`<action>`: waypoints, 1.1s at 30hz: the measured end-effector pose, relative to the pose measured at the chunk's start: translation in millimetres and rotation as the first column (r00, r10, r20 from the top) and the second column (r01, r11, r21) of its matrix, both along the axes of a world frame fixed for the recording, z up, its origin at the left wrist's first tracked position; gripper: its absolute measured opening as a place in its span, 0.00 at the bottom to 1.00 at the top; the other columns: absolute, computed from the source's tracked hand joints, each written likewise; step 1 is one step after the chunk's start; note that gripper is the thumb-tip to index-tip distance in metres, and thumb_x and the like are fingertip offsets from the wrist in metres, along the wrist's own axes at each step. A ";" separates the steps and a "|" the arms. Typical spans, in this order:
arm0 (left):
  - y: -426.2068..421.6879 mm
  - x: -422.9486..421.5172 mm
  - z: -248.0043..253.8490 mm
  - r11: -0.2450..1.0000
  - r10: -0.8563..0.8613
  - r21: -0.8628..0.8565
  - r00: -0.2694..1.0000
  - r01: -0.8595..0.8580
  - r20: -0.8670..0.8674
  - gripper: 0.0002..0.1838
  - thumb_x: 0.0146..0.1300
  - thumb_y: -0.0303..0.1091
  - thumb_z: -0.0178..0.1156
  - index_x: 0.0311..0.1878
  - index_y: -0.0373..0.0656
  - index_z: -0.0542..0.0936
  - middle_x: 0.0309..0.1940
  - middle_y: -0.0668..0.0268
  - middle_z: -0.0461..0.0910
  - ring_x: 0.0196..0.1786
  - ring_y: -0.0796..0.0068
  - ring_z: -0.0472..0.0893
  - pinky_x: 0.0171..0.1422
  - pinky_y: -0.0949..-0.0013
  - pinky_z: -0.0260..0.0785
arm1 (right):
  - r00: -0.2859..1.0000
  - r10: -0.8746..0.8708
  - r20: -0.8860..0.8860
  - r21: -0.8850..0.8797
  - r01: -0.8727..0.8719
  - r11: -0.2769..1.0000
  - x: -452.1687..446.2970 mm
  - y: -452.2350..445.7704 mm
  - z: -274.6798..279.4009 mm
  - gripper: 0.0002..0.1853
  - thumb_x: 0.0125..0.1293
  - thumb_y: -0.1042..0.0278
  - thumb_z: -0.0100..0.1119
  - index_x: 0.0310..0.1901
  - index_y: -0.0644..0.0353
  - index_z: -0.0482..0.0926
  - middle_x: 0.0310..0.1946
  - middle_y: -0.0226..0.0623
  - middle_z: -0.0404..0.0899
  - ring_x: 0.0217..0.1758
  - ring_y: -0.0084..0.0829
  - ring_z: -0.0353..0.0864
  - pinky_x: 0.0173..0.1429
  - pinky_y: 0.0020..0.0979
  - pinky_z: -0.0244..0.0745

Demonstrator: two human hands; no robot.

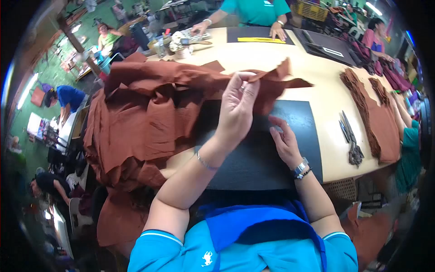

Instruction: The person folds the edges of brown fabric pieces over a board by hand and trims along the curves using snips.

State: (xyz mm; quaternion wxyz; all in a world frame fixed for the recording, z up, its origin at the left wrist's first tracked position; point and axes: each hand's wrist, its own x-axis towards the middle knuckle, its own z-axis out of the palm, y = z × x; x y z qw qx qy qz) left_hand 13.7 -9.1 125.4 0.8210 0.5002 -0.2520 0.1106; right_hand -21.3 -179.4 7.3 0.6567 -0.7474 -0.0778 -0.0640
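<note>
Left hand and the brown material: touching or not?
Touching. The head view shows the left hand pinching the brown material between thumb and fingers, its edge sticking out beyond them.

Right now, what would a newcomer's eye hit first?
The heap of rust-brown leather covering the left of the pale table; at its right end, the left hand pinches a leather piece. Next, the black mat before the person, the right hand open over it. Then the scissors lying right of the mat.
</note>
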 end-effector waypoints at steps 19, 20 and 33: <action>65.2 -18.4 -97.7 -0.110 0.131 0.977 0.972 -0.180 0.194 0.59 0.49 0.72 0.66 0.79 0.50 0.56 0.80 0.47 0.45 0.82 0.43 0.42 0.77 0.26 0.30 | 0.733 -0.227 0.641 -0.180 0.432 0.884 31.3 -33.9 59.1 0.25 0.71 0.56 0.57 0.63 0.64 0.70 0.60 0.47 0.72 0.64 0.41 0.71 0.67 0.39 0.65; 71.3 -15.6 -101.4 -0.144 0.136 0.969 0.966 -0.199 0.218 0.58 0.51 0.72 0.65 0.79 0.50 0.56 0.80 0.49 0.45 0.82 0.45 0.42 0.77 0.25 0.30 | 0.741 -0.229 0.632 -0.188 0.433 0.882 29.1 -33.6 55.0 0.25 0.71 0.56 0.57 0.62 0.64 0.70 0.59 0.46 0.72 0.63 0.41 0.71 0.67 0.39 0.66; 49.1 -11.6 -98.5 0.195 0.154 0.639 0.666 -0.744 0.729 0.48 0.48 0.61 0.74 0.67 0.44 0.68 0.65 0.52 0.69 0.72 0.49 0.64 0.72 0.40 0.54 | 0.712 -0.296 0.636 -0.161 0.498 0.852 20.5 -56.2 49.7 0.22 0.69 0.58 0.59 0.58 0.61 0.72 0.54 0.43 0.75 0.59 0.39 0.74 0.63 0.38 0.68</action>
